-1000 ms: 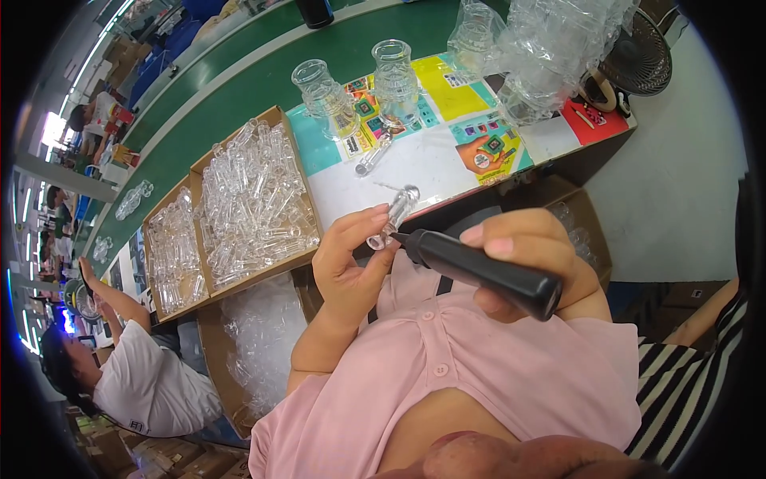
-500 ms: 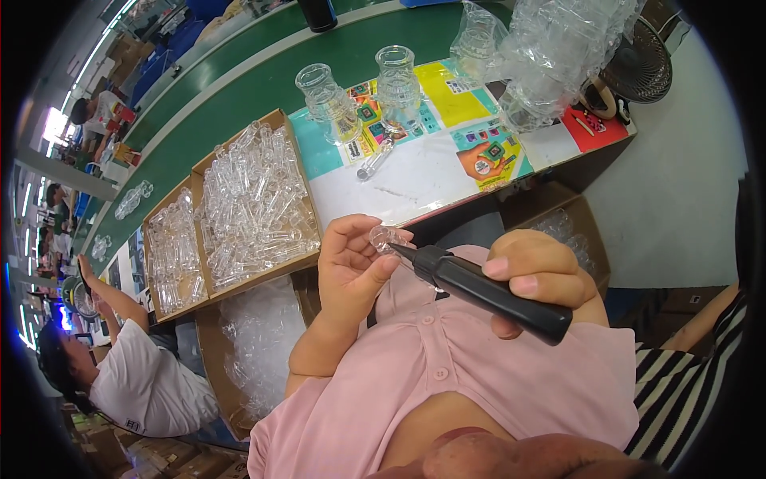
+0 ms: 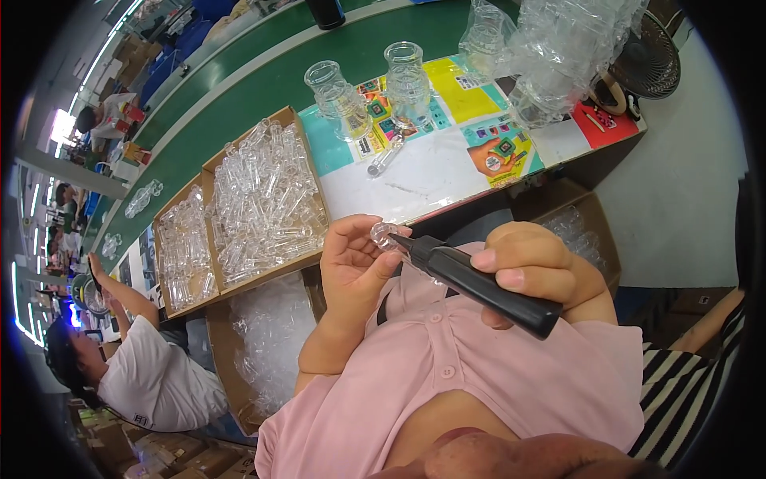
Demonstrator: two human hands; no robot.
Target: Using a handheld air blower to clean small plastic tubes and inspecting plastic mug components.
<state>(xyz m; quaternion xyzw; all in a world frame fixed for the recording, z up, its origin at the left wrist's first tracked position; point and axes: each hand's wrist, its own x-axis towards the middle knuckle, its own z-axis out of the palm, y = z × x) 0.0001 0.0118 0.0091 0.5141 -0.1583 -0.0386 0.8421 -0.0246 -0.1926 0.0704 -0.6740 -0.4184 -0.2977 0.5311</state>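
Between the fingers of my left hand [image 3: 355, 259] is a small clear plastic part [image 3: 384, 235] with a round end; the rest of it is partly hidden. My right hand [image 3: 535, 267] grips a black squeeze bottle [image 3: 487, 287] with a narrow nozzle. The bottle lies tilted, and its tip meets or nearly meets the clear part's round end. Beyond my hands, a clear tube-like piece [image 3: 386, 156] lies on the printed tabletop [image 3: 367, 191]. Two clear waisted vessels, one on the left [image 3: 339, 100] and one on the right [image 3: 408, 88], stand behind it.
A divided cardboard tray [image 3: 307, 152] full of clear pieces sits at the left. Below it, a cardboard box [image 3: 215, 335] holds clear plastic. Bagged clear parts [image 3: 558, 56] and a black fan [image 3: 650, 60] are at the far right. A green conveyor belt [image 3: 231, 88] runs behind; a co-worker [image 3: 152, 375] sits at left.
The view has shifted slightly, so the table's things appear a little further right. Both hands keep their grips, and the bottle's nozzle stays by the clear part.
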